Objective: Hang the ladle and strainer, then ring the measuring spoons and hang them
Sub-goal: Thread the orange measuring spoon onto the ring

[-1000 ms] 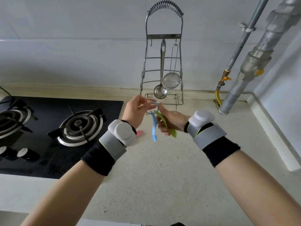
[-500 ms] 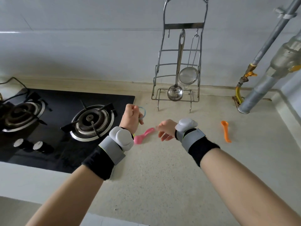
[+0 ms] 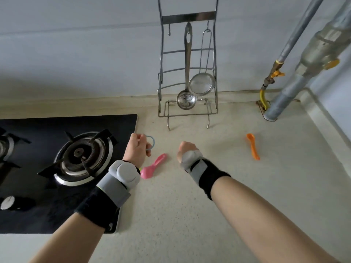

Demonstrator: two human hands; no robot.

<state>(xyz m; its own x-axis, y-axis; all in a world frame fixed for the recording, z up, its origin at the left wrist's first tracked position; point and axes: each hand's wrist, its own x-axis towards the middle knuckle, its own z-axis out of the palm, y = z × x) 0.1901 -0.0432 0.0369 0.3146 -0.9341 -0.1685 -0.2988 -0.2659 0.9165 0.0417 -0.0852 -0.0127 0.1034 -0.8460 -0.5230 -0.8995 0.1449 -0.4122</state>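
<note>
Left hand [image 3: 137, 149] grip closed on blue ring [image 3: 151, 142] | right hand [image 3: 185, 151] grip: cannot tell | pink spoon [image 3: 152, 169], orange spoon [image 3: 253, 146] on table [image 3: 190, 215]

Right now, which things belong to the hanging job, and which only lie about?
Job: ladle, strainer, rack, blue ring in left hand, pink spoon, orange spoon.
Just there: gas stove, pipes.

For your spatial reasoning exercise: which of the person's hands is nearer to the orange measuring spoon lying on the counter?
The right hand. It hovers left of the orange measuring spoon, apart from it. The left hand, holding the blue ring, is farther left, by the stove.
</note>
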